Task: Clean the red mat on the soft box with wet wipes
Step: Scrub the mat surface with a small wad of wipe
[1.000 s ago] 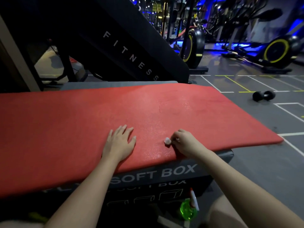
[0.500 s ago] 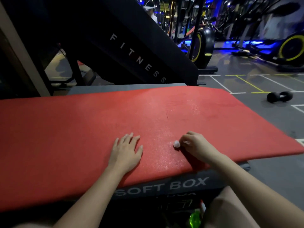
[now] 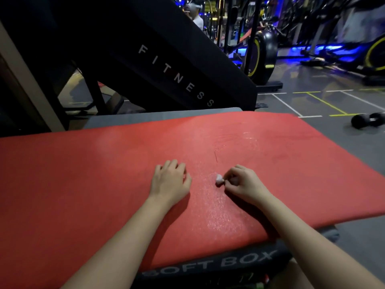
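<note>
A red mat (image 3: pixel 83 184) lies across the top of a black soft box (image 3: pixel 208 265) lettered SOFT BOX. My right hand (image 3: pixel 241 184) pinches a small balled-up white wet wipe (image 3: pixel 219 179) and holds it against the mat. A wet sheen runs down the mat between my hands and up toward the far edge. My left hand (image 3: pixel 169 182) rests palm down on the mat, left of the wipe, its fingertips bent slightly.
A black slanted panel (image 3: pixel 177 76) lettered FITNESS rises behind the box. A dumbbell (image 3: pixel 367 119) lies on the grey floor at the right. Exercise bikes (image 3: pixel 264 57) stand farther back. A person (image 3: pixel 196 15) stands in the distance.
The camera has moved closer and tilted up. My right hand with the wipe has shifted slightly away from me on the mat. The fingers of my left hand have bent a little.
</note>
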The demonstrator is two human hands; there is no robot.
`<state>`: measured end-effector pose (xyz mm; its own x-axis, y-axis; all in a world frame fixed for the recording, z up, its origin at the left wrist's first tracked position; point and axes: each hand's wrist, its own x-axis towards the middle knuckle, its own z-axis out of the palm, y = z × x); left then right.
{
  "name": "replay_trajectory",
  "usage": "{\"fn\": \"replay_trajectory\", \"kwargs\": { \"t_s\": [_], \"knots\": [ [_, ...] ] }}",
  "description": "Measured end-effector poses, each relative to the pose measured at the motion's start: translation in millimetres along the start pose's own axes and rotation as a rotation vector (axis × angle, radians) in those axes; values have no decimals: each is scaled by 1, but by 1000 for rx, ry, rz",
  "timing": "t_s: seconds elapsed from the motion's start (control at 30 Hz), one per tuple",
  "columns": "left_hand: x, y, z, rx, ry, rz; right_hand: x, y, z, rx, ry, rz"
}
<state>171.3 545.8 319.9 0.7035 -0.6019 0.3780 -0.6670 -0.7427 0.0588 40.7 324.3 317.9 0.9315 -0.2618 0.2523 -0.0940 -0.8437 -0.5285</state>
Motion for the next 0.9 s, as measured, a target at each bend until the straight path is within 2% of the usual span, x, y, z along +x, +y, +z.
{"fn": "replay_trajectory", "kwargs": {
  "t_s": [0.1, 0.2, 0.37, 0.5, 0.6, 0.67, 0.73, 0.9],
  "knots": [
    [50, 1, 15, -46, -4, 33, 3, 1, 3, 32, 6, 18],
    [93, -6, 39, -83, -98, 22, 3, 8, 7, 64, 34, -11],
    [114, -18, 80, -214, -209, -35, 19, 25, 14, -9, 30, -74],
    [116, -19, 86, -188, -261, -53, 81, 34, 16, -189, 38, -95],
    [118, -20, 88, -144, -265, -57, 138, 45, 20, -187, 78, 9],
    [119, -22, 87, -138, -277, -47, 154, 46, 24, -166, 49, 42],
    [118, -22, 88, -146, -271, -41, 149, 44, 21, -159, -1, -24],
    [119, -22, 92, -150, -262, -44, 110, 32, -11, -71, -321, -149]
  ]
}}
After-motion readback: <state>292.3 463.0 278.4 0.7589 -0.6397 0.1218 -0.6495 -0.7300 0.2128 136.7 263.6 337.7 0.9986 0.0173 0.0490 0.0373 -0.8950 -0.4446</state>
